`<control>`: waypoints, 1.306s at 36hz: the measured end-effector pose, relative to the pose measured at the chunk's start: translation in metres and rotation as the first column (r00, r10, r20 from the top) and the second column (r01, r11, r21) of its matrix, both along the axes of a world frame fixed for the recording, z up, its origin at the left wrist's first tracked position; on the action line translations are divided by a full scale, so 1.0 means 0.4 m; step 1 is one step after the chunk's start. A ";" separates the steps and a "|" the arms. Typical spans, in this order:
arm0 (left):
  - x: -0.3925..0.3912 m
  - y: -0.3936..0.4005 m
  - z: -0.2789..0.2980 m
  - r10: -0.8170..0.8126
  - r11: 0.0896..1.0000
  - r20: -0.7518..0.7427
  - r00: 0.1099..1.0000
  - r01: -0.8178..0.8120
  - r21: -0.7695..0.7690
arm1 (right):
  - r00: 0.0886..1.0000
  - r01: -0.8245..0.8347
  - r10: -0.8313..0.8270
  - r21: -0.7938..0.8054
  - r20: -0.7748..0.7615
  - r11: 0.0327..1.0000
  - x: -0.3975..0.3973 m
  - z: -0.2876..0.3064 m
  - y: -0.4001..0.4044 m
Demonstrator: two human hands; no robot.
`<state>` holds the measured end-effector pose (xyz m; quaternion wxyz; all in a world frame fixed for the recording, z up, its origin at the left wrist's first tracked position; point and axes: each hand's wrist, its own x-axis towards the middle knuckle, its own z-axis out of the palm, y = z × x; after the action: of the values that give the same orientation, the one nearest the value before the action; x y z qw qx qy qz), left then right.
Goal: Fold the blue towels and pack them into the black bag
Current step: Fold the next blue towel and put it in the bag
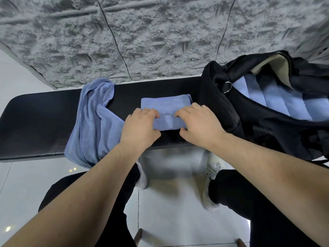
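— Two hands on one folded blue towel (166,111) mid-table (35,122): left hand (140,127) and right hand (197,123) each pinch its near edge, fingers curled over, thumbs under.

— And the rest?

— Unfolded blue towel (92,118) drapes over the table's left side; black bag (249,111) lies open on the right, folded towels (277,98) stacked inside.

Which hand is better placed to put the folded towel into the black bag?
Probably the right hand. It grips the folded towel on the side next to the open black bag, so its path is short. The left hand grips the far side, beside the unfolded towel.
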<state>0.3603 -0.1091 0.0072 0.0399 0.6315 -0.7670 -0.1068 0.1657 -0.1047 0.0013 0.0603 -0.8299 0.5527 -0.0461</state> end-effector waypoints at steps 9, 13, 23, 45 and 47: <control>-0.005 0.012 0.012 -0.011 0.995 -0.018 1.000 0.012 0.097 | 1.000 0.018 -0.021 0.128 0.020 0.992 0.003 0.004 0.012; -0.008 0.013 0.016 -0.005 0.991 -0.024 1.000 0.008 0.131 | 0.998 0.034 -0.042 0.175 0.044 0.984 0.006 0.010 0.012; -0.021 -0.005 0.014 0.031 0.994 0.072 0.997 -0.038 0.101 | 0.995 0.092 -0.100 0.218 0.028 0.972 0.014 0.015 0.007; -0.026 -0.007 0.012 0.128 0.962 -0.070 0.989 -0.107 0.251 | 0.998 -0.037 0.034 0.050 0.050 0.998 0.022 0.006 0.032; -0.024 -0.004 0.014 0.126 0.965 -0.095 0.988 -0.100 0.243 | 0.999 -0.036 0.033 0.077 0.044 0.996 0.022 0.009 0.033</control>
<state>0.3508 -0.1105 0.0128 0.0118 0.6676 -0.7081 -0.2297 0.1744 -0.0916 0.0047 0.1048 -0.8352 0.5383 -0.0412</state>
